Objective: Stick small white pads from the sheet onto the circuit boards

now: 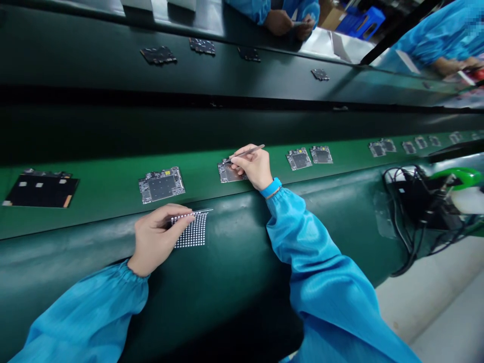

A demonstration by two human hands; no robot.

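Between thumb and fingers, my left hand (161, 234) pinches a sheet of small white round dots (194, 233) over the near green mat. My right hand (254, 166) grips thin metal tweezers (254, 150) above a circuit board (227, 173), whose right part it hides. Whether the tweezer tips touch the board cannot be made out. To the left, another board (162, 185) with a yellow patch lies flat on the green belt (102, 186). Two more boards, a nearer one (298, 159) and its neighbour (321, 155), lie right of my right hand.
A black-covered board (41, 189) lies far left. Several small boards continue along the belt to the right. Black cables (401, 222) and a green-topped object (459, 176) sit at the right. Across, dark boards (159, 55) lie on another belt, near a co-worker's hands (280, 22).
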